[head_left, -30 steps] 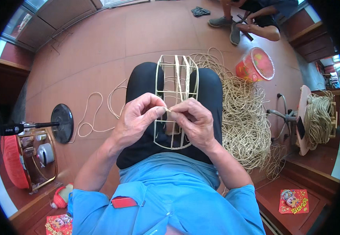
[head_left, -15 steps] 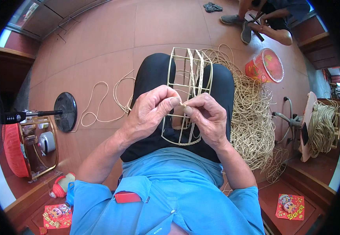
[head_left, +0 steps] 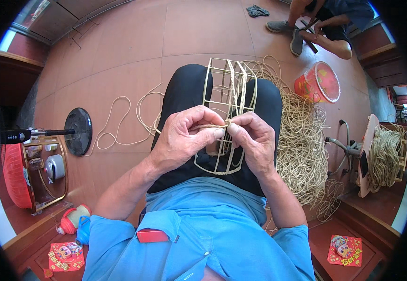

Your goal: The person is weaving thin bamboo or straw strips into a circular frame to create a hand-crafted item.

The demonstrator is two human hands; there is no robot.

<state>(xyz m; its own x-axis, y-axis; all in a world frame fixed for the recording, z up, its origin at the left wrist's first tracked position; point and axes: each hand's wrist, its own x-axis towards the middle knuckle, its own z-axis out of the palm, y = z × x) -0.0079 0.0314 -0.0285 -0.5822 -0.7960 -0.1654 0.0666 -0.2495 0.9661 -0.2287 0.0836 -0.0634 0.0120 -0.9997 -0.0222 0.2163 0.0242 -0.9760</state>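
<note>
The left hand [head_left: 184, 136] and right hand [head_left: 256, 140] meet at the centre of the frame, fingertips almost touching over a light-coloured rod frame [head_left: 232, 89]. The left grip is closed, thumb and forefinger pinching a tan cord [head_left: 213, 126] that runs out from its palm side; the right grip is also closed, thumb and forefinger together on the cord's end. The rod frame lies between the dark-trousered thighs [head_left: 180, 91], its curved rim toward the blue shirt [head_left: 208, 201], with cord wound along some of its bars. Right of centre, a large heap of cord [head_left: 302, 150] spreads over the floor [head_left: 105, 61], with a red bucket [head_left: 308, 83] above it. At upper right a co-worker [head_left: 337, 28] sits low. A fan's round black base [head_left: 82, 132] stands at left, loose loops of cord just beside it.
</note>
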